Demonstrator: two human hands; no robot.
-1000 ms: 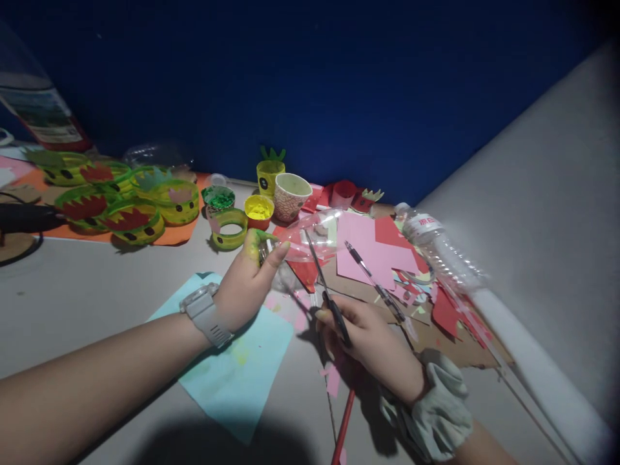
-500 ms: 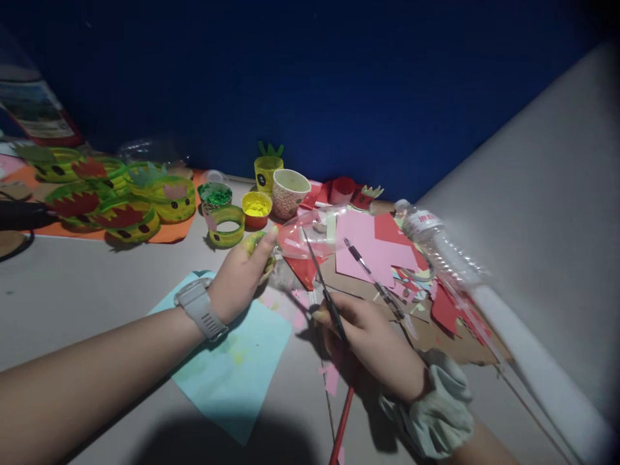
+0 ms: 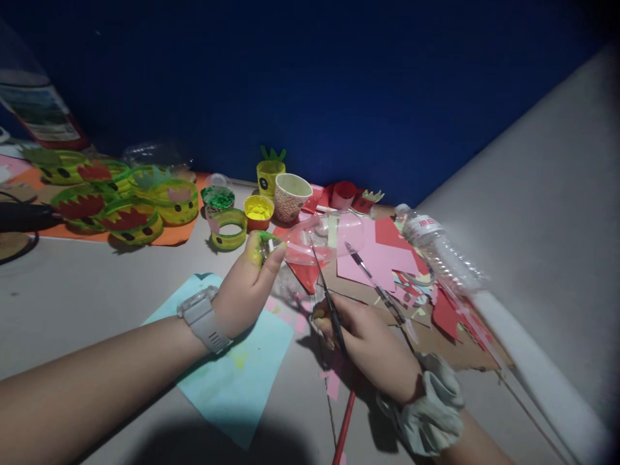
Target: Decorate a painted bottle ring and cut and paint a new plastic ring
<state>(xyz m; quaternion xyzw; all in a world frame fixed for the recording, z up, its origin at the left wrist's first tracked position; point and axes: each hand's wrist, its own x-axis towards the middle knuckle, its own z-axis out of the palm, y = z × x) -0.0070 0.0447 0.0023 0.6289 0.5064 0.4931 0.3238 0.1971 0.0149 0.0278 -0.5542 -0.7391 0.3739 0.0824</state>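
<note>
My left hand (image 3: 245,284), smeared with green and yellow paint and wearing a white watch, pinches one end of a clear plastic bottle piece (image 3: 324,236) held above the table. My right hand (image 3: 371,342), with a pale scrunchie at the wrist, is closed round the handles of black scissors (image 3: 327,290). The scissor blades reach up into the clear plastic. A light blue paper sheet (image 3: 237,368) lies under my left wrist.
Yellow-green painted rings with red tops (image 3: 121,216) sit on orange paper at the left. Paint cups (image 3: 259,210), a paper cup (image 3: 290,194), pink and red paper scraps (image 3: 382,248), a pen (image 3: 375,284), a clear water bottle (image 3: 438,245) and a red stick (image 3: 345,426) lie around.
My left hand dipped and turned the clear plastic piece, then came back up. The scissors stayed in the plastic, shifting slightly with it.
</note>
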